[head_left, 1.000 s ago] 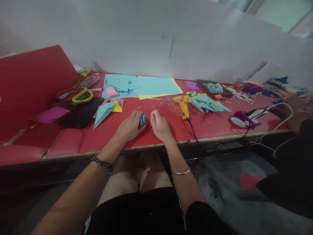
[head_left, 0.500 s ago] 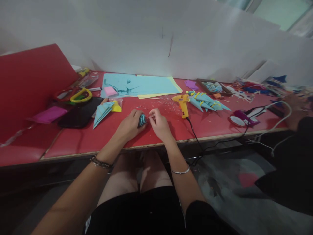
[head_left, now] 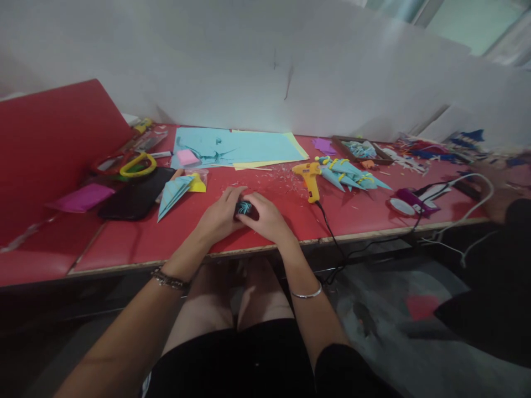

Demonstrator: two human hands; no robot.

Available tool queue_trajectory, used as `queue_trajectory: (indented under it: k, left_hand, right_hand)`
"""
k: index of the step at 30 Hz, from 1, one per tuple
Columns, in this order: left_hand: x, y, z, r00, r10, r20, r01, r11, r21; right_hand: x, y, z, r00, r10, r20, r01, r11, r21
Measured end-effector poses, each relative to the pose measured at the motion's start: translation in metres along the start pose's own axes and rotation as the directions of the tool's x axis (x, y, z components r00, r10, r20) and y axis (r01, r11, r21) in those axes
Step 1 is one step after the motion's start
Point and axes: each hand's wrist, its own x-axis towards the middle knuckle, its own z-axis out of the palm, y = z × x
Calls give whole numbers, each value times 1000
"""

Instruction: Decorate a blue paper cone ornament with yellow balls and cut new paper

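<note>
Between my two hands, just over the red tabletop [head_left: 265, 226], sits a small dark and light-blue striped piece [head_left: 244, 208]; its exact kind does not show. Fingers of my left hand [head_left: 222, 214] curl round its left side. My right hand [head_left: 265, 216] closes on it from the right, thumb at the near side and fingertips at the far side. Much of the piece is hidden by the fingers. Left of my hands lies a folded light-blue paper cone [head_left: 174, 193]. A yellow hot glue gun [head_left: 309, 179] lies to the right.
Blue paper cones with yellow trim [head_left: 348, 172] lie beyond the glue gun. A black phone [head_left: 135, 193], yellow-handled scissors [head_left: 138, 165] and a magenta packet [head_left: 83, 198] are at left. Light-blue sheets [head_left: 249, 146] lie at the back. A co-worker's arm [head_left: 498, 193] and a white cable [head_left: 489, 193] are at right.
My right hand has moved left and closed round the striped piece beside my left hand. The piece now shows its swirled end upward. The things on the table stay put.
</note>
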Motion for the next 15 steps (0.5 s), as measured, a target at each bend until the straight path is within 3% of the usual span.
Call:
queue_trajectory:
  k: [8, 15]
  left_hand:
    - [0, -2, 1, 1000, -14, 24, 14, 1000, -14]
    - [0, -6, 4, 998, 55, -9, -56, 998, -14]
  right_hand:
    - [0, -2, -3, 1000, -20, 9, 20, 1000, 24]
    - [1, 0, -1, 999, -37, -28, 38, 999, 13]
